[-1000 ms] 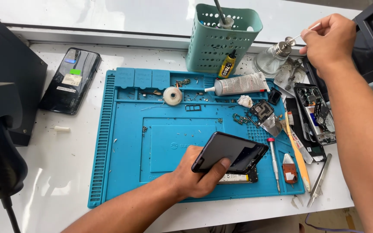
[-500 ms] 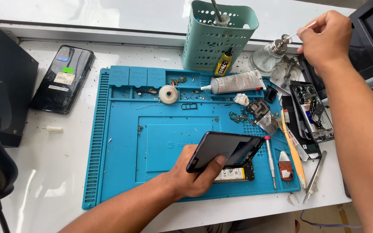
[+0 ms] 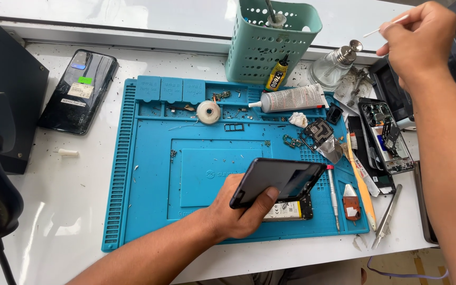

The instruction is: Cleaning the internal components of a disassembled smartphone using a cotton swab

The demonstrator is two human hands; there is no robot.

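Blue mat (image 3: 149, 174): left hand (image 3: 233, 211) holds phone screen (image 3: 278, 180), long axis left-right, tilted.

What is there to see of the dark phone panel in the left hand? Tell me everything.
The dark phone panel is a thin, glossy black rectangle with rounded corners, glass by its look. The left hand grips its near left corner, thumb on top, and holds it tilted above the blue work mat. Its lower right part overlaps an opened phone body lying on the mat; whether the two are joined cannot be told.
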